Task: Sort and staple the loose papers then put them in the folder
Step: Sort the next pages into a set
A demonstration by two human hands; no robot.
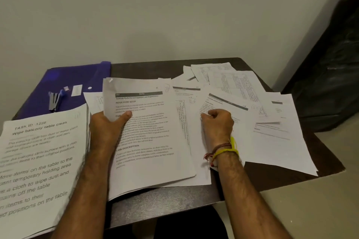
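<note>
My left hand (108, 125) grips the left edge of a paper stack (149, 137) of printed sheets in the middle of the table, thumb on top. My right hand (217, 122) pinches the corner of a loose sheet (223, 103) among several loose papers (272, 126) spread over the right half. A blue folder (77, 81) lies at the back left, with a grey stapler (54, 101) on it. A thick stack of papers headed "TASK ID 1228" (40, 165) sits at the front left.
The dark table (165, 200) stands against a pale wall. A small staple box (66, 88) and a white card (76, 90) lie on the folder. A dark object (330, 83) stands to the right of the table. Some papers overhang the right edge.
</note>
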